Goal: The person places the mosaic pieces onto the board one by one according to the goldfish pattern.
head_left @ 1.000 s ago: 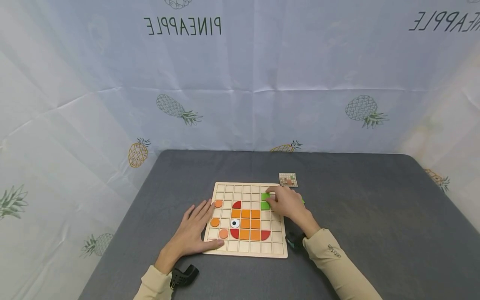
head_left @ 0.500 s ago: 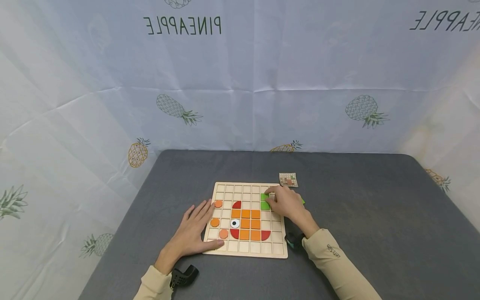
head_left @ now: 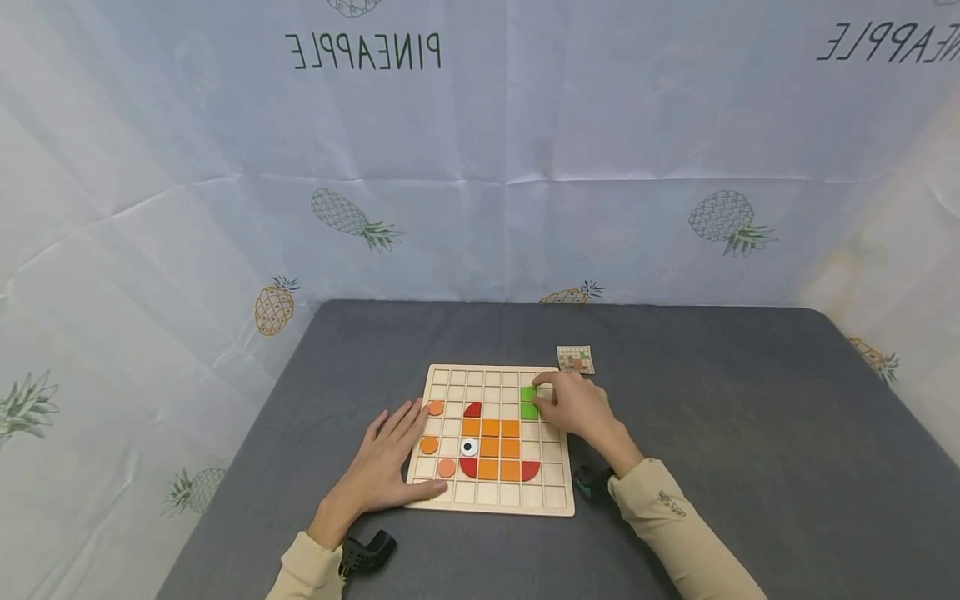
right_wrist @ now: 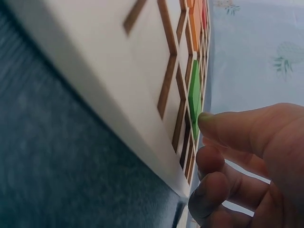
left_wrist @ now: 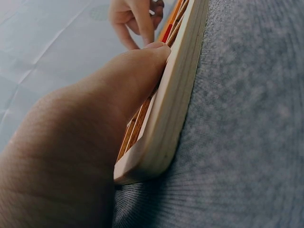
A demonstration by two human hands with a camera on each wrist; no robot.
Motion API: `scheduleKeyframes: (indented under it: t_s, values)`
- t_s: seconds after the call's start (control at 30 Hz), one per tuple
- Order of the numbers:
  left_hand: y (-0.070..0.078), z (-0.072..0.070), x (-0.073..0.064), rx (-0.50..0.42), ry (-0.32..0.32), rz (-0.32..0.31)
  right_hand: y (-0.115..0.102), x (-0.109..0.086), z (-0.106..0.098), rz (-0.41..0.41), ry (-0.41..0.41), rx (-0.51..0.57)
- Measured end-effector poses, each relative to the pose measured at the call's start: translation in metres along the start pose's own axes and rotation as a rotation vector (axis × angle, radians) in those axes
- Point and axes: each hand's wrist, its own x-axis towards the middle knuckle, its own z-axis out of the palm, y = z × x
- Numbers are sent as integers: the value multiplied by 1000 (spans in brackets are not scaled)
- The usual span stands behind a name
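The left hand point(head_left: 382, 467) lies flat, fingers spread, its thumb pressing the wooden grid board point(head_left: 495, 504) at its 8 o'clock corner. The right hand point(head_left: 577, 408) reaches in from 4 o'clock, fingers curled, fingertips touching the green tiles point(head_left: 528, 402) at the board's 1 o'clock.

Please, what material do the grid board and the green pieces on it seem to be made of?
The grid board looks like pale unfinished wood: the left wrist view shows a layered, plywood-like edge. The green pieces seem to be painted wood or plastic, flat and matte; the pictures cannot settle which.
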Motion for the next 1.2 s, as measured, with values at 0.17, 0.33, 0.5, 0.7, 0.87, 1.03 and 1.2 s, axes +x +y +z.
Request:
scheduleKeyframes:
  t_s: [0.17,0.33,0.5,0.7,0.87,1.03,1.2]
  values:
    - [-1,-1,0,-2,-7,-3,5,-4,-6,-15,13,3]
    - [-1,0,1,0,-8,-6,11,-8,-11,-36,24,2]
    - [-1,0,2,0,-10,-8,20,-15,-18,-38,12,11]
    - [-1,-1,2,0,-10,-8,29,-22,-28,-25,7,-6]
    - [0,-1,2,2,-9,-8,39,-27,-33,13,-9,-6]
    - [0,0,1,3,-11,-8,49,-32,-37,43,-25,1]
    - [0,0,0,-1,-6,-7,57,-35,-39,58,-61,-14]
